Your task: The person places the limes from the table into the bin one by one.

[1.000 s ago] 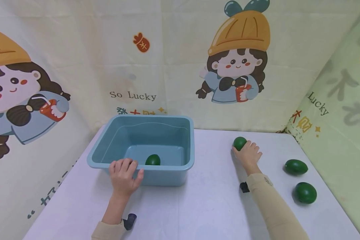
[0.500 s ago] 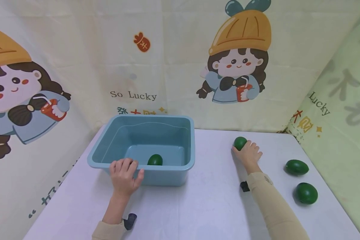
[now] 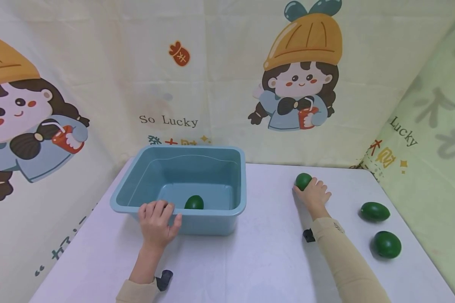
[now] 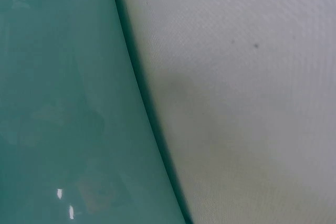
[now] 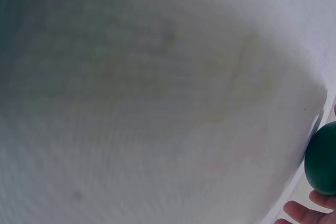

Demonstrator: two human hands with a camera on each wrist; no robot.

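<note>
Green and smooth, the avocado (image 3: 303, 180) sits right of centre in the head view, on the white bench (image 3: 258, 261), with my right hand (image 3: 314, 196) cupped over its near side and my fingers (image 3: 318, 184) curled around it. It has not left the cloth. At the right edge of the right wrist view, the same avocado (image 5: 321, 157) shows as a dark, glossy curve with two fingertips (image 5: 302, 212) just below it.

My left hand (image 3: 156, 221) is lower left of centre, fingers hooked over the near rim of the blue tub (image 3: 136, 185) and gripping it. A second avocado (image 3: 194, 202) lies on the tub floor just beyond that rim. Two more avocados (image 3: 374, 211) rest at the far right of the frame, well apart from my right hand, the nearer one (image 3: 387, 244) below the other.

I judge the fruit to be light, firm and rigid, probably a plastic model given the even sheen. That shine suggests it could slip, and its egg shape would roll if nudged. The widest part is the place to hold it, thumb on one side and fingers opposite, rather than pinching the tapered end.
</note>
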